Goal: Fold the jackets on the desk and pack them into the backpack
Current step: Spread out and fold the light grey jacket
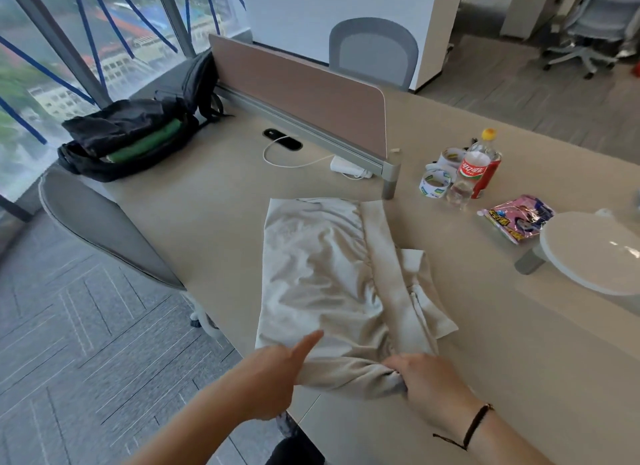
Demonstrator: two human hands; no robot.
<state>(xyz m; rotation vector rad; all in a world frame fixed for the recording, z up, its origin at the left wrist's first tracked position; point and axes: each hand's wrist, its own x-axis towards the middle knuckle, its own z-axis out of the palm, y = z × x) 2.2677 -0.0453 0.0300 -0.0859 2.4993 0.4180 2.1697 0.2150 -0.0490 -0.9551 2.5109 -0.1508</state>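
Note:
A beige jacket [322,274] lies partly folded on the desk [214,201], its near edge rolled up. My left hand [277,371] grips that rolled edge at its left end, thumb lying on top of the fabric. My right hand [426,381] grips the bunched right end of the same edge. A black backpack [124,142] lies open at the desk's far left corner, with a black garment and a green one showing inside it.
Tape rolls [434,184], a clear bottle [471,173] and a red can stand to the right of a desk divider [301,93]. A snack bag [516,218] and a white round stand [588,253] lie further right. A grey chair [100,229] is at the left edge.

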